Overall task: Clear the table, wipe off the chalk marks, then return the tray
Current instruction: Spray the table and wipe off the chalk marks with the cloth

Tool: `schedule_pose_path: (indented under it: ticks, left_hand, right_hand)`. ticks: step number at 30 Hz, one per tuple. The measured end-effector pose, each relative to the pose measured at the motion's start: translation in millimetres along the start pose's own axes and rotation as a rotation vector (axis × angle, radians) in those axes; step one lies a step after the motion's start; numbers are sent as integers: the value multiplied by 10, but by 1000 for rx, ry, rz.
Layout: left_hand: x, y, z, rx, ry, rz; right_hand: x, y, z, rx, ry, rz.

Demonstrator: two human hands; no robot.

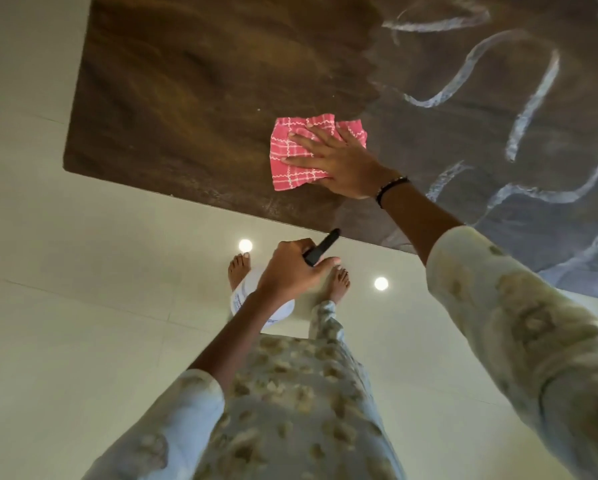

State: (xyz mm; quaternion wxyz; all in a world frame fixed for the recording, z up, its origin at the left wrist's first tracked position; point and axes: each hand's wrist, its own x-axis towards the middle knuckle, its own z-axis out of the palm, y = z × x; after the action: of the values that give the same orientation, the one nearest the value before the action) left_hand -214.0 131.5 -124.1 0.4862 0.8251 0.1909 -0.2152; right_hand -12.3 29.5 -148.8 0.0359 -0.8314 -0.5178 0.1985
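A dark brown wooden table (186, 98) fills the upper part of the head view. White chalk marks (470, 67) curl over its right half; the left half looks wiped. My right hand (339, 161) lies flat, fingers spread, pressing a folded pink checked cloth (290, 157) onto the table near the front edge. My left hand (290, 268) is below the table edge, closed around a white spray bottle (266, 306) with a black trigger head (321, 247). No tray is in view.
Glossy cream floor tiles (82, 306) lie below and left of the table, with two ceiling-light reflections (381, 283). My bare feet (339, 282) stand close to the table's front edge (221, 209). The table's left edge is near the frame's left third.
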Motion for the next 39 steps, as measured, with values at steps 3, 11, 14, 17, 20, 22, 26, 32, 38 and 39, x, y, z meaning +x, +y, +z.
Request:
schedule_pose_path:
  ticks: [3, 11, 14, 17, 20, 22, 26, 32, 38, 39]
  left_hand:
    - [43, 237, 258, 81, -32, 2]
    - [53, 284, 289, 193, -66, -31]
    - [30, 222, 139, 239, 30, -86]
    - [-4, 118, -12, 146, 141, -52]
    - [-55, 67, -165, -52, 243, -11]
    - [-74, 132, -256, -132, 283, -4]
    - [-48, 280, -316, -131, 257, -20]
    - [49, 398, -245, -143, 241, -5]
    - [125, 490, -127, -115, 232, 65]
    - [129, 518, -106, -111, 227, 63]
  right_hand:
    - [-59, 46, 14, 1, -13, -28]
    - [-121, 113, 22, 78, -23, -44]
    - [-187, 114, 59, 65, -3, -46]
    - [-267, 37, 153, 55, 36, 16]
    - [-372, -203, 286, 46, 77, 94]
    - [-505, -429, 417, 31, 103, 111]
    - [-1064, -727, 677, 42, 108, 127]
    - [-1592, -326, 706, 79, 138, 256]
    - [-945, -407, 574, 77, 200, 303]
    - [-961, -458, 593, 58, 205, 259]
